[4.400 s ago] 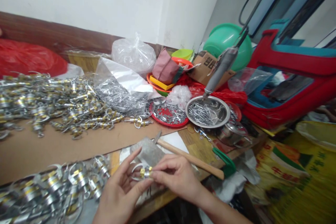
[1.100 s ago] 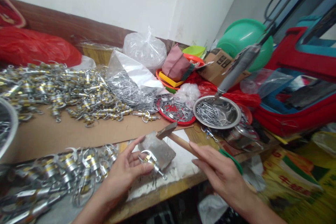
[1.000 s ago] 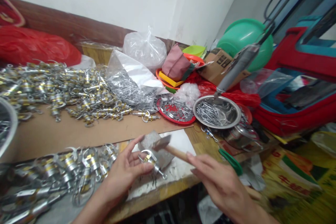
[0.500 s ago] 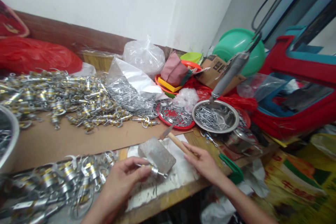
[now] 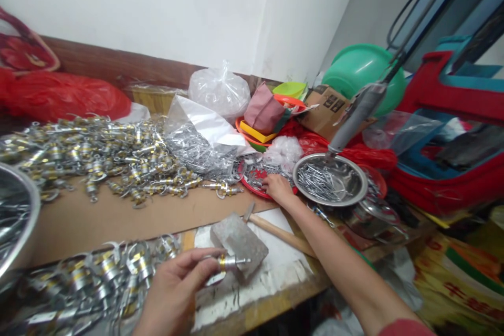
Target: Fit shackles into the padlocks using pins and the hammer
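Note:
My left hand [image 5: 177, 289] pinches a small silver clip with a gold band [image 5: 225, 262] and holds it beside a grey stone block [image 5: 239, 239] near the table's front edge. My right hand [image 5: 277, 189] reaches across to the red tray [image 5: 255, 178] of small metal parts, fingers curled down into them; what they hold is hidden. A hammer with a wooden handle [image 5: 281, 233] lies on the white sheet behind the block, under my right forearm.
Heaps of silver and gold clips cover the cardboard at left [image 5: 98, 155] and the front left [image 5: 98, 273]. A steel bowl of pins [image 5: 329, 180] stands right of the tray. Plastic bags [image 5: 220, 92], a green basin [image 5: 360, 65] and a red and blue frame [image 5: 452, 115] crowd the back and right.
My right hand has let go of the hammer, now lying on the table, and moved forward to the red tray. My left hand lifted the clip off the stone block.

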Motion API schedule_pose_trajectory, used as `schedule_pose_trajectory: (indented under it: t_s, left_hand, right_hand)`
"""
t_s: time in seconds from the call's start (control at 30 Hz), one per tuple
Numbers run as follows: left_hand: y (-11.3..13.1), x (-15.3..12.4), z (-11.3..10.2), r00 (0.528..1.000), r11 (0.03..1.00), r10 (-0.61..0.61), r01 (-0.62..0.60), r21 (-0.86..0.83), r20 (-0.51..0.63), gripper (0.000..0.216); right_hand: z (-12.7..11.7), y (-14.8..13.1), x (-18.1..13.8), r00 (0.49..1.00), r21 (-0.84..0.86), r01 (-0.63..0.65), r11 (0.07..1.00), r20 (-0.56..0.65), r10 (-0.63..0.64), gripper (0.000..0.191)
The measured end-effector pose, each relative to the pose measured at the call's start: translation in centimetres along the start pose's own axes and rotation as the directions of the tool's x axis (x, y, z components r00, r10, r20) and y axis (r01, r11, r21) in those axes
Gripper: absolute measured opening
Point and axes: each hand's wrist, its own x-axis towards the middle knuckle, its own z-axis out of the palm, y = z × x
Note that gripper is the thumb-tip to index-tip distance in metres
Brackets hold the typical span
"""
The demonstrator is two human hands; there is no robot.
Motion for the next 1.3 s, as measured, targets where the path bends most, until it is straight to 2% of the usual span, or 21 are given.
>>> schedule_pose_trajectory:
  t_s: [0.17,0.27,0.33,0.4,0.5,0.6,0.67,0.77,0.93,1.13,1.2,1.3]
  left_hand:
    - [0.2,0.2,-0.7,0.995,0.988,0.096,-0.098,0.122,0.025,0.015]
    - [0.2,0.4,-0.4,0.978,0.944,0.202,-0.211,0.253,0.061,0.015]
    - [0.0,0.3,-0.1,0.961,0.901,0.265,-0.276,0.334,0.079,0.015]
    - [-0.5,0.2,0.1,0.944,0.863,0.317,-0.326,0.385,0.089,0.016]
    - [-1.5,0.1,0.2,0.925,0.866,0.368,-0.378,0.328,0.094,0.028]
    - [-2.1,0.0,0.1,0.908,0.874,0.4,-0.418,0.249,0.123,0.048]
    - [-2.1,-0.1,0.2,0.894,0.859,0.427,-0.447,0.251,0.131,0.053]
    - [-1.6,-0.6,0.6,0.894,0.85,0.441,-0.444,0.284,0.078,0.053]
    - [-0.5,-1.4,1.1,0.927,0.879,0.376,-0.362,0.31,0.015,0.057]
    - [-0.5,-1.6,0.9,0.917,0.882,0.397,-0.39,0.264,0.03,0.058]
    - [-0.4,-1.6,1.0,0.925,0.885,0.38,-0.367,0.288,0.011,0.048]
    - [0.1,-1.7,1.0,0.921,0.863,0.388,-0.35,0.363,-0.035,0.022]
  right_hand:
    - [0.2,0.9,-0.4,0.995,0.048,-0.028,0.998,-0.098,0.033,0.024]
    - [-0.5,1.4,-1.2,0.979,0.143,-0.017,0.99,-0.199,0.045,0.014]
    - [-1.0,0.8,-2.1,0.966,0.231,0.019,0.973,-0.254,0.041,0.01]
    - [-1.4,-0.8,-3.7,0.959,0.331,0.076,0.941,-0.284,0.022,0.009]
    - [-2.0,-4.6,-7.7,0.96,0.473,0.184,0.862,-0.276,-0.054,0.011]
    - [-2.8,-8.1,-12.0,0.935,0.636,0.354,0.685,-0.266,-0.236,0.02]
    - [-3.3,-9.6,-14.0,0.896,0.628,0.442,0.641,-0.288,-0.337,0.026]
    - [-3.7,-10.4,-15.1,0.862,0.568,0.507,0.648,-0.332,-0.383,0.03]
    - [-3.3,-10.2,-14.8,0.851,0.56,0.524,0.642,-0.377,-0.365,0.027]
    - [-3.4,-10.2,-15.1,0.824,0.537,0.565,0.626,-0.404,-0.397,0.023]
    - [-3.3,-10.2,-15.1,0.816,0.544,0.576,0.61,-0.426,-0.391,0.022]
    - [-3.0,-10.1,-15.3,0.829,0.578,0.557,0.597,-0.431,-0.356,0.022]
